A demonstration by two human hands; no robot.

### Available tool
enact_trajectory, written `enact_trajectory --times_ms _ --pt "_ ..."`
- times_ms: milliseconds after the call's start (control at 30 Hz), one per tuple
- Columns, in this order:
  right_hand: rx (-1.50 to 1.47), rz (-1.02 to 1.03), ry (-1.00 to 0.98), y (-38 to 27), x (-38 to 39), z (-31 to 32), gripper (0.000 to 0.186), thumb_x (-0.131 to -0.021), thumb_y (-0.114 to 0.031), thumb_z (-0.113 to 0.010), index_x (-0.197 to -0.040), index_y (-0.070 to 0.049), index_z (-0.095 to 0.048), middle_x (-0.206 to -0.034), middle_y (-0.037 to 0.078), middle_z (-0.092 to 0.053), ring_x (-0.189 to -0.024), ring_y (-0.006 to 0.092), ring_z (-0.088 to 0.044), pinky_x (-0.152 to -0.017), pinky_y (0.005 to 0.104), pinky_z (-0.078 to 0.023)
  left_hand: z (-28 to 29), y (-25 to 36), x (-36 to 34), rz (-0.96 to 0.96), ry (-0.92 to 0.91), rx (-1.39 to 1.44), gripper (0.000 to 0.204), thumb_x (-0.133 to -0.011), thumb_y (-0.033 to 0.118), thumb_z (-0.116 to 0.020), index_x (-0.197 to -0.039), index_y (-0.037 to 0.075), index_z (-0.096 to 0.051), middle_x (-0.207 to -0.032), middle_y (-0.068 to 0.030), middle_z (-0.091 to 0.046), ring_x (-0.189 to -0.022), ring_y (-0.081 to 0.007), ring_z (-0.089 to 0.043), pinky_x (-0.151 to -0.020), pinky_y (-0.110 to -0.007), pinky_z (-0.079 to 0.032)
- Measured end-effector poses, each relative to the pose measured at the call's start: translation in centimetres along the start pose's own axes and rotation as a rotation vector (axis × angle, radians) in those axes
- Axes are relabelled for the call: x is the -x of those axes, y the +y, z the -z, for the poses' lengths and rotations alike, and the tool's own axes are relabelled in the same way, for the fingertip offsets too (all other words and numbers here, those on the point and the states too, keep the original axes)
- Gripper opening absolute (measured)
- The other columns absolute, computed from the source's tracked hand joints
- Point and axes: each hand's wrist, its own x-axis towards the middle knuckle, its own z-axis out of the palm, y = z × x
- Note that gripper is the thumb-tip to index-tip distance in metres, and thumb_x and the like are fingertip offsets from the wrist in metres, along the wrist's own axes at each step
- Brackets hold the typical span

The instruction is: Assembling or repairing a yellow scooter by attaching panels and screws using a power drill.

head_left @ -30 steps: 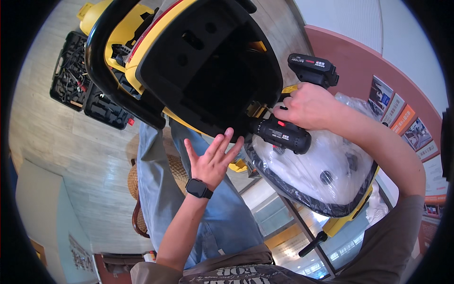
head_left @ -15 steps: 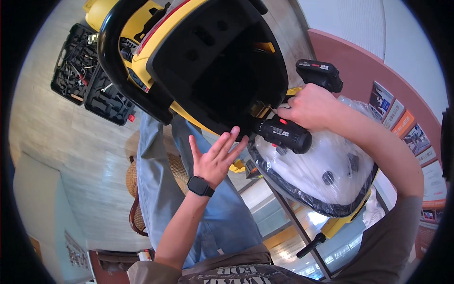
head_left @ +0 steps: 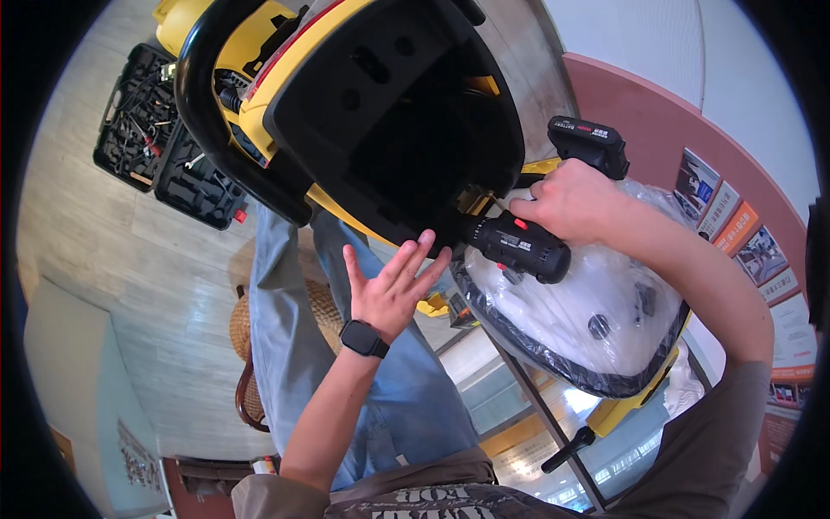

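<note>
My right hand point(head_left: 566, 201) is wrapped round the grip of a black cordless drill point(head_left: 523, 248) with red buttons. The drill's battery point(head_left: 590, 145) juts out beyond my knuckles, and its chuck end points left into the edge of a black, yellow-sided machine housing point(head_left: 406, 130). What the drill tip meets is hidden in the dark recess near a brass-coloured metal piece point(head_left: 474, 201). My left hand point(head_left: 386, 288), with a black watch on the wrist, is open with fingers spread, fingertips at the housing's lower edge.
A thick black curved handle point(head_left: 203, 112) rises left of the housing. To the right sits a plastic-wrapped white part with a black rim point(head_left: 571, 320). An opened black tool case point(head_left: 138, 121) lies on the floor at far left. A woven stool point(head_left: 324, 311) stands behind my legs.
The housing and handle have shifted very slightly left in view. Both hands keep nearly the same pose, with the drill still at the housing's edge.
</note>
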Motion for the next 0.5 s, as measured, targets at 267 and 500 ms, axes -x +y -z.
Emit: enact_trajectory --times_ms 267,500 --pt "-0.112 -0.076 -0.040 -0.8 0.7 0.0 0.033 -0.074 -0.014 -0.070 -0.106 -0.015 -0.063 -0.073 0.006 -0.064 -0.071 0.0269 -0.068 -0.066 0.0384 -0.053 0.0 0.0 0.1 0.004 -0.015 -0.007 0.084 -0.075 -0.004 -0.068 -0.139 0.047 -0.049 -0.158 0.0086 -0.032 -0.150 -0.0136 -0.017 -0.112 -0.073 -0.005" --pt "-0.025 -0.090 -0.072 -1.2 0.7 -0.1 0.037 -0.077 -0.017 -0.070 -0.114 -0.016 -0.065 -0.078 0.009 -0.070 -0.078 0.0272 -0.071 -0.070 0.0391 -0.054 0.0 0.1 0.0 0.002 -0.014 0.005 0.084 -0.074 -0.003 -0.067 -0.139 0.047 -0.049 -0.158 0.0089 -0.032 -0.149 -0.0130 -0.018 -0.113 -0.073 -0.005"
